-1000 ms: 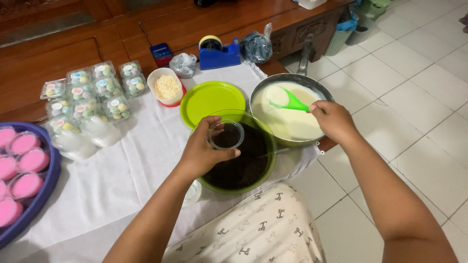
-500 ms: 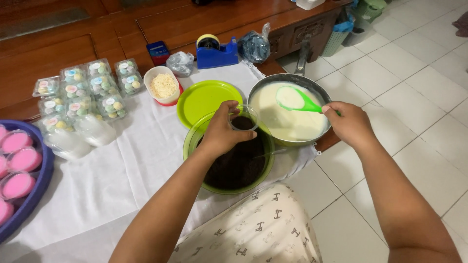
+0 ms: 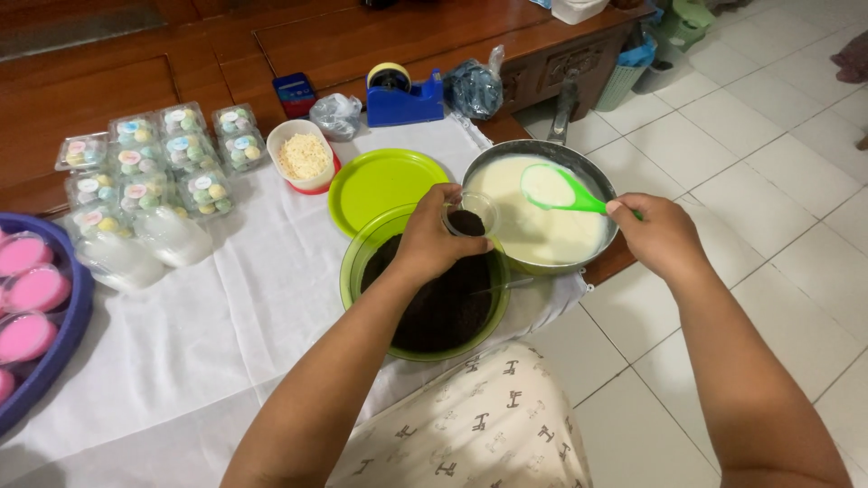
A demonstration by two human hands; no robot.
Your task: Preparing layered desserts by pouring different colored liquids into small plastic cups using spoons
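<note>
My left hand (image 3: 430,242) holds a small clear cup (image 3: 470,217) with dark crumbs in its bottom, at the edge of a metal pan (image 3: 592,181) full of white cream. My right hand (image 3: 658,233) grips the handle of a green ladle (image 3: 553,188), whose bowl is loaded with cream and lifted above the pan, close to the cup. Below the cup stands a green bowl (image 3: 354,271) of dark crumbs.
A green plate (image 3: 380,181), a tub of pale crumbs (image 3: 304,158), packs of coloured sweets (image 3: 149,163), a blue tape dispenser (image 3: 404,95) and a blue basin with pink cups (image 3: 41,298) sit on the white cloth. Tiled floor lies to the right.
My left hand has carried the cup from over the dark bowl to the pan's edge. The ladle has come up out of the cream, filled, and swung toward the cup.
</note>
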